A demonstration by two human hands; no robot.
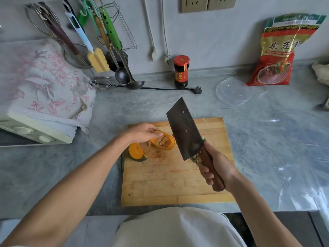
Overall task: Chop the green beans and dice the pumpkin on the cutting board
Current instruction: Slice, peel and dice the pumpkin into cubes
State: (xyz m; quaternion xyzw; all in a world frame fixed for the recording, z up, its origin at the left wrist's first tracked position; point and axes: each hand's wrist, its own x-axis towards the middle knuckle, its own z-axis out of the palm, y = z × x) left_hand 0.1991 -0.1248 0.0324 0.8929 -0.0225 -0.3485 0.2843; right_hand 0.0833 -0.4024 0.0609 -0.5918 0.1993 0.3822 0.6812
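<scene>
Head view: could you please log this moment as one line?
left hand steadies seeded orange pumpkin wedge | right hand holds wooden-handled cleaver raised | wooden cutting board

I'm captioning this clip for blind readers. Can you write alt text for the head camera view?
Over a wooden cutting board, the right hand holds a cleaver raised while the left hand steadies a seeded pumpkin wedge. A second wedge lies beside it, and chopped green beans show behind the blade.
</scene>
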